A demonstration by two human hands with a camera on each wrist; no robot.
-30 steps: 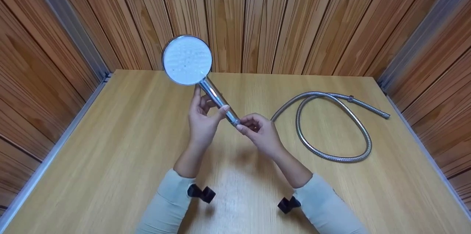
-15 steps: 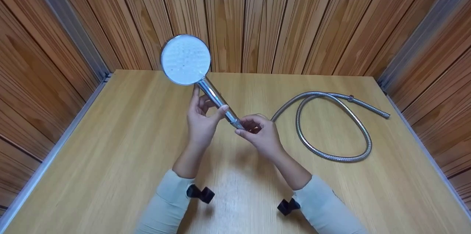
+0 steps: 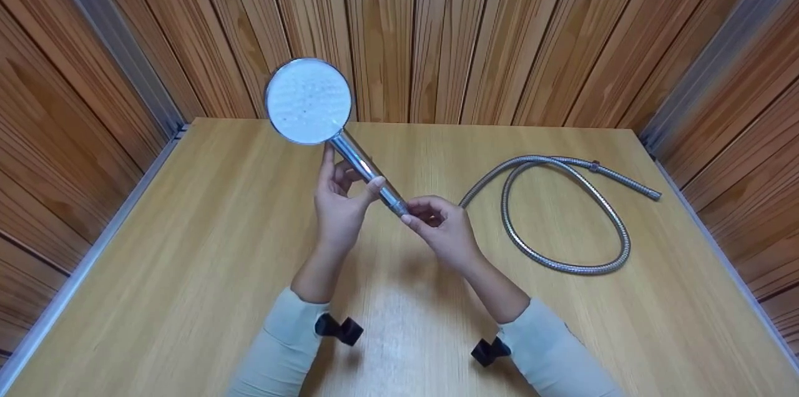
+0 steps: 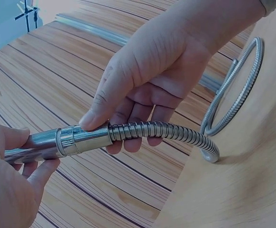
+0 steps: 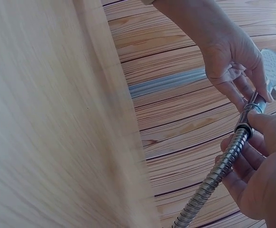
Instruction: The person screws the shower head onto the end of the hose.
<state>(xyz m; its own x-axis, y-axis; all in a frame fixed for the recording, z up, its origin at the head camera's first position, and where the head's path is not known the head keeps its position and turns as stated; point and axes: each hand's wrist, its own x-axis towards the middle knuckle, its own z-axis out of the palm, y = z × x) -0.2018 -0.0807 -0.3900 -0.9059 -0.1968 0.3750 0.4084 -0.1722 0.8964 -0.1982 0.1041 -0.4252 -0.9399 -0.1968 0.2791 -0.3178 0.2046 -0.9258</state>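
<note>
A chrome hand shower (image 3: 309, 100) with a round white face is held above the table, face up, its handle slanting down to the right. My left hand (image 3: 340, 216) grips the handle (image 3: 359, 160), thumb on top and fingers behind. At the handle's lower end my right hand (image 3: 446, 235) pinches the hose's metal connector nut (image 4: 94, 138) between thumb and fingers. In the left wrist view the nut sits against the handle's end. The ribbed metal shower hose (image 5: 207, 190) bends away from it, passing by my right fingers.
The rest of the hose (image 3: 590, 269) lies looped on the wooden table (image 3: 187, 247) at the right, its free end (image 3: 652, 195) pointing to the right edge. Wood-panelled walls (image 3: 387, 29) stand behind and at both sides.
The hand shower and my left hand have shifted slightly left. My right thumb slid down off the nut half a second ago and is back against it now. The looped hose lies still.
</note>
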